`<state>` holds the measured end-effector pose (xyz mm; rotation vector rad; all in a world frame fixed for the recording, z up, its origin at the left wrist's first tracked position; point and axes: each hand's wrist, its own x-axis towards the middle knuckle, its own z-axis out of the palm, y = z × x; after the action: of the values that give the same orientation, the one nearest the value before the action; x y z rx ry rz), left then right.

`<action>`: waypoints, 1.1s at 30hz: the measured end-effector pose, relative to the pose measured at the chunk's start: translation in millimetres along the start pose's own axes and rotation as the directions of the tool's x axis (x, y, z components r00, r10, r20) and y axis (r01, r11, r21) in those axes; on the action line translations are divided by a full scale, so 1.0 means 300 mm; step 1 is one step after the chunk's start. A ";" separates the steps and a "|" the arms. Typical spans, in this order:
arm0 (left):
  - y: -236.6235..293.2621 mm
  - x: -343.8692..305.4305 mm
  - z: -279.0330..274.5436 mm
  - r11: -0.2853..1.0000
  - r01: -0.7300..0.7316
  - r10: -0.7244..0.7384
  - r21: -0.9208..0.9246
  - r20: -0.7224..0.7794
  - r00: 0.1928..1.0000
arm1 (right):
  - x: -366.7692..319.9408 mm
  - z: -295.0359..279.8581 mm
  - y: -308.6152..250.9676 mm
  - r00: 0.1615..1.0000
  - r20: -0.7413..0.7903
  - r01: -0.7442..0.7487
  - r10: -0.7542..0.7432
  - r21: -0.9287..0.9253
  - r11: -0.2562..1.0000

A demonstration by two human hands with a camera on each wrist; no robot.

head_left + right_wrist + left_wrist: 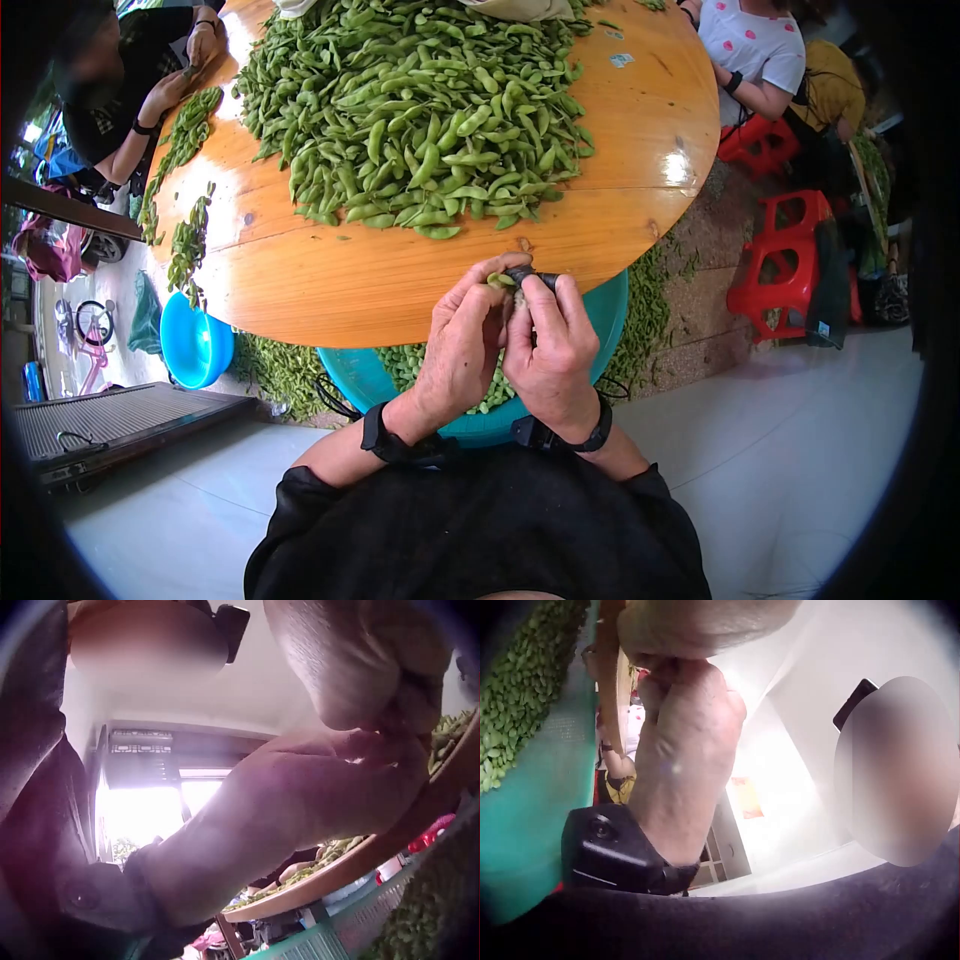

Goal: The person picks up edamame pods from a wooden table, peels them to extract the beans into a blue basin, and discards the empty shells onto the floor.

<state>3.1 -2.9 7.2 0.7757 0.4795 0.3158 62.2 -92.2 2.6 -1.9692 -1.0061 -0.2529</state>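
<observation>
My left hand and right hand meet at the near table edge, over a teal basin. Between their fingertips is a green soybean pod, pinched from both sides. Dark coverings wrap some of the fingertips. Shelled green beans lie in the basin below. In the left wrist view, the beans fill the basin's far side, and my right hand shows below my left. The right wrist view has my left hand against my right; the pod is hidden there.
A big heap of pods covers much of the round wooden table. Smaller pod piles lie at its left. A blue basin and red stools stand on the floor. Other people sit around the table.
</observation>
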 end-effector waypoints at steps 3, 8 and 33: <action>-0.012 -0.003 0.013 0.999 0.026 -0.029 -0.038 -0.075 0.997 | -0.004 0.002 0.009 0.997 -0.055 0.048 -0.050 -0.032 0.998; 0.001 0.000 0.042 0.968 0.109 -0.133 -0.225 -0.098 0.986 | 0.004 -0.003 0.002 0.991 -0.049 0.121 -0.127 -0.109 0.987; 0.030 -0.003 -0.065 0.992 0.119 -0.117 -0.031 0.049 0.992 | 0.027 -0.053 0.015 0.998 0.052 0.024 -0.033 0.155 0.988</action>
<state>-8.7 14.1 2.0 0.7170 0.4727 0.1947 73.7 -101.5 13.5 -1.8307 -1.0576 -0.1336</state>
